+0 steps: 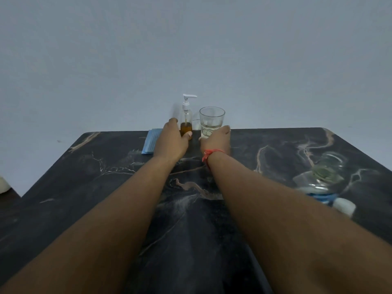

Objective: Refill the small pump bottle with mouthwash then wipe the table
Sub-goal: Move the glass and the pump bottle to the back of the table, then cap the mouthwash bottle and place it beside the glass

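At the far edge of the dark marbled worktop (106, 187), against the pale wall, stands the small pump bottle (186, 122), upright, with a white pump head and a shallow layer of amber liquid at its base. Your left hand (172, 141) is wrapped around the lower part of this bottle; the thumb lies across its near face and the fingers pass behind it, so the grip is closed on the bottle. Just to the right of the bottle stands a clear drinking glass (212, 119), upright, partly filled with a clear liquid. Your right hand (216, 141) is at the base of the glass, fingers curled around its right side; the grip is closed on the glass. A red thread band (210, 154) circles your right wrist. A folded blue cloth (151, 141) lies flat on the worktop, just left of your left hand and partly hidden by it. Near the right edge, well apart from both hands, a large clear bottle (322, 177) lies on its side, with a blue label and a white cap pointing toward you.
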Available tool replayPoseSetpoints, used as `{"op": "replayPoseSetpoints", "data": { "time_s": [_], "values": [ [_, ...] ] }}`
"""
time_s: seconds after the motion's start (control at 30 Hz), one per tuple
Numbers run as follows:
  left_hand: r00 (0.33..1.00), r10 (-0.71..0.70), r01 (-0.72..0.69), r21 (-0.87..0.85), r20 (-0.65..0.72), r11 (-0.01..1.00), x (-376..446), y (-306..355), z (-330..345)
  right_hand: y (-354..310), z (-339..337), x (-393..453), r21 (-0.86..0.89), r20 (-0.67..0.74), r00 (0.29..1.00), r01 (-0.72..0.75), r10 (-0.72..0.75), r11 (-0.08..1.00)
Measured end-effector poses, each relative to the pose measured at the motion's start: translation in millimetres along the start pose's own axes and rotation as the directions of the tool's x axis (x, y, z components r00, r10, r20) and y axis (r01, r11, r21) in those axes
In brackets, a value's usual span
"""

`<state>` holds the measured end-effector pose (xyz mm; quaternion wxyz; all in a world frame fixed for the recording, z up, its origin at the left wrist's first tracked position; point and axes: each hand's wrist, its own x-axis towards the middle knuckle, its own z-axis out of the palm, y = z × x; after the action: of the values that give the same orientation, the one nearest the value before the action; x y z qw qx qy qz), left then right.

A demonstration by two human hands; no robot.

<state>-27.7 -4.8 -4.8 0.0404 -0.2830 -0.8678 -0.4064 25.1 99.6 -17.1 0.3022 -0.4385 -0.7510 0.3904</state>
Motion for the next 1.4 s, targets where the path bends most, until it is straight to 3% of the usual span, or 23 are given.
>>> {"op": "replayPoseSetpoints", "data": {
  "time_s": [0.2, 0.3, 0.4, 0.6, 0.77, 0.87, 1.0, 1.13, 1.4],
  "values": [
    [0.980, 0.179, -0.196, 0.258, 0.089, 0.946, -94, -2, -22, 25, -52, -101, -0.124, 0.203, 0.955, 0.243, -0.216, 0.962],
    [0.971, 0.187, -0.230, 0.386, 0.146, 0.893, -144, 3, -33, 37, -87, -148, -0.138, 0.321, 0.910, 0.317, -0.261, 0.938],
    [0.978, 0.153, -0.199, 0.389, 0.145, 0.899, -187, 15, -40, 51, -127, -186, -0.133, 0.391, 0.861, 0.403, -0.325, 0.906],
    [0.989, 0.122, -0.134, 0.177, 0.080, 0.975, -258, 47, -34, 96, -216, -228, -0.143, 0.399, 0.807, 0.525, -0.436, 0.839],
    [0.989, 0.084, -0.085, 0.003, 0.118, 0.996, -280, 86, -25, 135, -276, -224, -0.198, 0.325, 0.821, 0.544, -0.468, 0.816],
    [0.985, 0.048, -0.032, -0.101, 0.166, 0.994, -280, 115, -22, 149, -300, -203, -0.219, 0.252, 0.866, 0.486, -0.432, 0.846],
    [0.973, 0.040, 0.004, -0.190, 0.227, 0.982, -272, 139, -9, 160, -315, -168, -0.255, 0.166, 0.898, 0.437, -0.407, 0.863],
    [0.961, 0.027, 0.049, -0.266, 0.275, 0.963, -262, 145, 7, 168, -316, -133, -0.397, 0.100, 0.896, 0.434, -0.432, 0.809],
    [0.954, 0.024, 0.121, -0.455, 0.299, 0.882, -243, 150, 26, 172, -308, -93, -0.497, 0.213, 0.909, 0.416, -0.357, 0.762]
  ]
}}
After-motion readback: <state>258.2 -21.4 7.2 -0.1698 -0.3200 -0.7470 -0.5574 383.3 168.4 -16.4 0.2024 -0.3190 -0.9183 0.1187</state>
